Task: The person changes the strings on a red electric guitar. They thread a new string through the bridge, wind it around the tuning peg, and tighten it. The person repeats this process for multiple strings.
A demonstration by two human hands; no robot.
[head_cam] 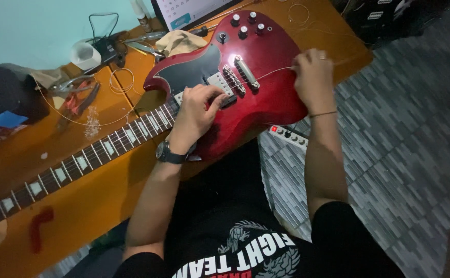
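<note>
A dark red electric guitar [266, 92] lies flat on an orange-brown wooden table [96, 201], its neck [75, 164] running to the lower left. My left hand [196, 110], with a watch on the wrist, rests on the guitar body at the end of the fretboard by the pickups. My right hand [312, 74] is past the bridge [246, 72] at the body's right edge, fingers pinched on a thin guitar string [274, 72] that runs taut from the bridge.
Pliers and cutters [73, 95] lie at the table's left with coiled wire strings [122, 80]. A cloth [181, 41], a white cup [85, 54] and a calendar [189, 10] stand at the back. A power strip [289, 135] lies on the grey tiled floor [400, 134].
</note>
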